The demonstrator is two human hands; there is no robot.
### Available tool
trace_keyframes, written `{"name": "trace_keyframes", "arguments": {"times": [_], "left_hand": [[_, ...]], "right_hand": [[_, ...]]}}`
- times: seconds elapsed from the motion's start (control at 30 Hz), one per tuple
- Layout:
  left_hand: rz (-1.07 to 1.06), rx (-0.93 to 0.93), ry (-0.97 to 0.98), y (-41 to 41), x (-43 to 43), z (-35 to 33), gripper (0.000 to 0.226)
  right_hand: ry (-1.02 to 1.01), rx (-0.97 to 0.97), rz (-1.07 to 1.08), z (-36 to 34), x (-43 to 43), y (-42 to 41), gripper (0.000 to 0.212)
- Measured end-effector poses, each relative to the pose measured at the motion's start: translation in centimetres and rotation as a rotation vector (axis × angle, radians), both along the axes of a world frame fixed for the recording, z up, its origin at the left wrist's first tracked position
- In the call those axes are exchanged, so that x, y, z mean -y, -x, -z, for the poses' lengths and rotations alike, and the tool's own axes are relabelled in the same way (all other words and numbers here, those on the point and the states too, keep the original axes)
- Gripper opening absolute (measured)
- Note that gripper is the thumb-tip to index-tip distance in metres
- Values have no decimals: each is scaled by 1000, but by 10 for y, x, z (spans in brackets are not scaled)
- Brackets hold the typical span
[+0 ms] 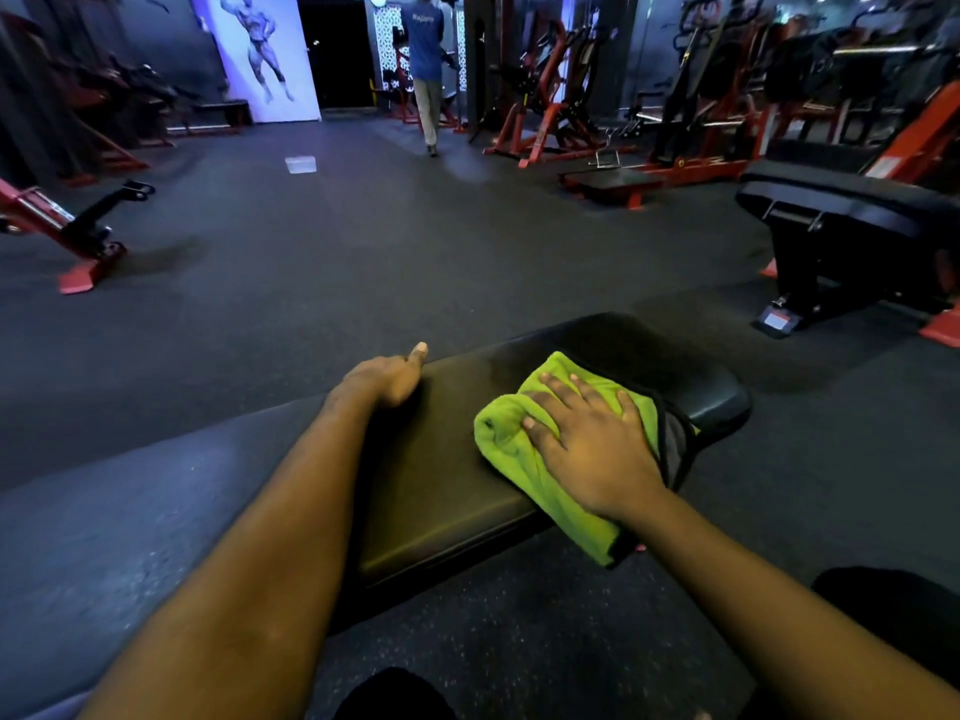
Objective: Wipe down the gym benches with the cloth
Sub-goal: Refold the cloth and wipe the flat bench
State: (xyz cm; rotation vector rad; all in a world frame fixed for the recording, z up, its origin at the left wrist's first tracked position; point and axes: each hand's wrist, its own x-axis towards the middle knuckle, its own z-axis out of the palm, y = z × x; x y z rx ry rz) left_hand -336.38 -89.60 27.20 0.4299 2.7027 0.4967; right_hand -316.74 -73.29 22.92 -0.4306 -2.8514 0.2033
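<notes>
the green cloth (506, 441) lies bunched on the far end of a black padded bench (447, 480), its dark-trimmed edge hanging over the pad's right side. the right hand (592, 449) lies flat on top of the cloth, palm down, fingers straight and spread apart, pressing it against the pad. the left hand (384, 379) rests at the bench's left edge, well apart from the cloth, thumb sticking out forward; its fingers are tucked out of sight, so whether they grip the edge cannot be told. both bare forearms reach in from the bottom of the view.

the bench stands on a dark speckled rubber floor (311, 262). to the right, apart from it, stands a second black bench (841, 220) on a black base with red feet. a low red-and-black frame (67, 236) sits at the left. a small pale box (301, 164) lies on the open floor farther off. beyond it a person in a blue shirt (426, 44) faces away, beside red machines (545, 96) along the back wall. a lit wall poster (260, 54) shows a muscular figure.
</notes>
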Motion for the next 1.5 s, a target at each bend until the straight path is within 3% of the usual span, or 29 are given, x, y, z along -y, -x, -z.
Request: {"name": "trace_keyframes", "arguments": {"times": [0.1, 0.27, 0.4, 0.57, 0.73, 1.0, 1.2, 1.4, 1.5], "left_hand": [[14, 2, -7, 2, 0, 2, 70], [11, -26, 37, 3, -5, 4, 70], [11, -21, 31, 4, -3, 4, 68], [20, -27, 54, 6, -5, 3, 69], [17, -28, 70, 9, -10, 3, 69], [25, 32, 41, 19, -10, 6, 68], [13, 51, 46, 21, -14, 8, 69], [-6, 63, 43, 17, -9, 3, 69], [-24, 73, 26, 17, -8, 3, 71]], "right_hand": [[64, 104, 54, -11, -24, 50, 51], [156, 228, 84, -26, -48, 108, 53], [143, 185, 125, -27, -67, 86, 55], [196, 158, 488, -26, -137, 38, 57], [160, 100, 616, -8, -104, 25, 57], [147, 290, 475, -40, -154, 103, 61], [35, 332, 241, -43, -127, 152, 60], [-52, 217, -156, -27, -107, 135, 59], [-16, 198, -127, -28, -129, 133, 57]]}}
